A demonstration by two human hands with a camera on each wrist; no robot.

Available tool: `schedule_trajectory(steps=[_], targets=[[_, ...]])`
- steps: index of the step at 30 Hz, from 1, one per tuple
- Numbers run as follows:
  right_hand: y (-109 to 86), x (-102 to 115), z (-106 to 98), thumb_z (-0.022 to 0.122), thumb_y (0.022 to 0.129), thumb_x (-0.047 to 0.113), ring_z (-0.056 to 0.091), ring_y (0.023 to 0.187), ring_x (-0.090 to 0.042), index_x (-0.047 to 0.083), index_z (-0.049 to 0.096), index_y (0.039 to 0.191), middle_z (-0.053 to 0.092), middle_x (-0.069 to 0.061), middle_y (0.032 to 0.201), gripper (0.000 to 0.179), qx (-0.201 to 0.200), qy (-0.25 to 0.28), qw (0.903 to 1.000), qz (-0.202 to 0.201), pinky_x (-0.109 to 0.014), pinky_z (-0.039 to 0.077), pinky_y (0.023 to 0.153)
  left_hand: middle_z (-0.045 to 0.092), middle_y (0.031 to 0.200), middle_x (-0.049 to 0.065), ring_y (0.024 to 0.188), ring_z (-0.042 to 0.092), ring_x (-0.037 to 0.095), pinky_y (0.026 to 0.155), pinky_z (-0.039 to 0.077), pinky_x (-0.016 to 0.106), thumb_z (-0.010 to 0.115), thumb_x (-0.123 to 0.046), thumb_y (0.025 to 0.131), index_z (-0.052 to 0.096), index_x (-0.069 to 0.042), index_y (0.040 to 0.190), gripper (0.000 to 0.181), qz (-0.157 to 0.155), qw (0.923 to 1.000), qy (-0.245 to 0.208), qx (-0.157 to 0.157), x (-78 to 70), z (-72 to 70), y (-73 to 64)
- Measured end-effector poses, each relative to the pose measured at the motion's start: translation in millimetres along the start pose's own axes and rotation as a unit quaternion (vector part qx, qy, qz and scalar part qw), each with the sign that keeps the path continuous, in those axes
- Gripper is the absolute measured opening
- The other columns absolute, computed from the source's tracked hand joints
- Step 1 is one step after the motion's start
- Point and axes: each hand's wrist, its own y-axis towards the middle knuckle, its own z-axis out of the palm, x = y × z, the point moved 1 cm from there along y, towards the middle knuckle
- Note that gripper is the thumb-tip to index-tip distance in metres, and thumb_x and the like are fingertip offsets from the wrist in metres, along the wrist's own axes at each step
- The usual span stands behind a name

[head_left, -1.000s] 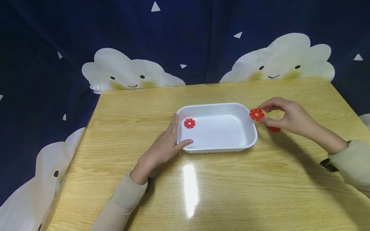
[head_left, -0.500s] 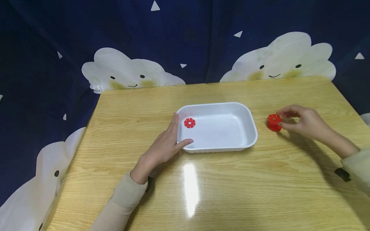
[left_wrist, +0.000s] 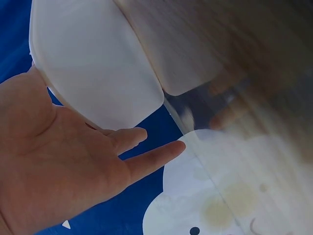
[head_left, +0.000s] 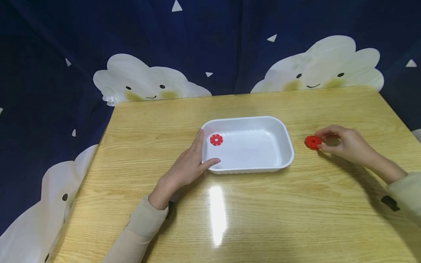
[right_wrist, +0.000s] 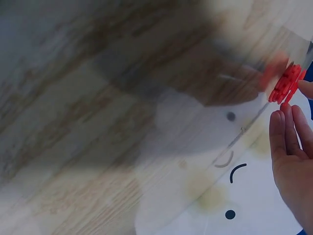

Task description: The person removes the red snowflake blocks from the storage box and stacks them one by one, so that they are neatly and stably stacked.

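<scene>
My left hand [head_left: 185, 166] rests against the left end of a white plastic tray [head_left: 250, 170], its thumb over the near corner of the rim. In the left wrist view, the fingers [left_wrist: 155, 159] lie straight beside the tray wall [left_wrist: 98, 54]. One red notched disc [head_left: 216, 140] lies flat inside the tray, at its left. To the right of the tray, my right hand [head_left: 345, 144] pinches a red interlocking disc [head_left: 313, 142] by its edge, between thumb and fingers. The right wrist view shows this disc over a small stack of similar red discs [right_wrist: 283, 87].
All of this is on a light wood-grain table [head_left: 263, 212] with a glossy top. Behind it hangs a dark blue curtain [head_left: 227, 44] printed with white clouds [head_left: 322, 65] and triangles.
My right hand has carried the red disc rightward from the tray's right rim and lowered it onto the stack. The left hand and tray have stayed in place.
</scene>
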Motion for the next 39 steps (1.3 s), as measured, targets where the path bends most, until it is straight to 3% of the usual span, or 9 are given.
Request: schedule_trajectory(steps=[6,12,19,24,32,39], targets=[[-1.1,-2,0,0.085,0.068,-0.005,0.057,0.083,0.006,-0.002,0.069,0.107,0.071,-0.016,0.098,0.043,0.001,0.01,0.9999,0.003,-0.004,0.043,0.069,-0.006,0.163,0.014,0.147,0.007,0.021,0.117,0.017,0.037,0.049,-0.063,0.094,-0.01,-0.004,0.155,0.104,0.004,1.0,0.001,-0.003,-0.3,0.0,0.1],[1.7,4,-7,0.084,0.065,-0.01,0.057,0.084,0.007,-0.001,0.07,0.105,0.071,-0.015,0.097,0.043,-0.018,0.03,0.9992,-0.022,-0.004,0.043,0.071,-0.006,0.163,0.014,0.147,0.008,0.022,0.117,0.016,0.037,0.049,-0.063,0.094,-0.011,-0.005,0.155,0.104,0.003,1.0,0.003,-0.003,-0.6,-1.1,-0.1],[18.2,29,-12,0.085,0.067,-0.006,0.054,0.088,0.012,0.002,0.07,0.108,0.07,-0.011,0.1,0.044,-0.023,0.028,0.999,-0.027,-0.002,0.039,0.078,-0.007,0.163,0.013,0.147,0.008,0.022,0.117,0.016,0.037,0.05,-0.064,0.093,-0.011,-0.005,0.155,0.104,0.0,1.0,0.004,-0.001,-1.1,-2.4,-0.7],[34.2,53,-10,0.085,0.068,-0.005,0.057,0.09,0.006,0.006,0.071,0.111,0.069,-0.008,0.102,0.047,-0.022,0.052,0.9967,-0.058,-0.004,0.039,0.082,-0.007,0.163,0.013,0.147,0.008,0.022,0.117,0.017,0.037,0.049,-0.065,0.093,-0.011,-0.005,0.155,0.105,0.001,1.0,0.004,-0.001,-0.8,-2.0,-0.7],[64.4,94,11,0.082,0.073,-0.006,0.064,0.089,-0.011,0.002,0.07,0.109,0.069,-0.007,0.103,0.039,0.001,0.105,0.9879,-0.114,-0.01,0.046,0.084,-0.008,0.163,0.011,0.147,0.005,0.02,0.117,0.016,0.037,0.048,-0.066,0.093,-0.011,-0.005,0.155,0.105,-0.004,1.0,0.002,0.002,0.2,-0.2,-0.7],[92.0,126,39,0.082,0.073,-0.005,0.064,0.087,-0.011,0.0,0.07,0.106,0.07,-0.01,0.1,0.035,0.014,0.146,0.9738,-0.174,-0.016,0.049,0.083,-0.008,0.163,0.011,0.147,0.005,0.019,0.117,0.016,0.037,0.047,-0.067,0.093,-0.011,-0.006,0.155,0.105,-0.002,1.0,0.002,0.001,2.4,0.4,-0.7]])
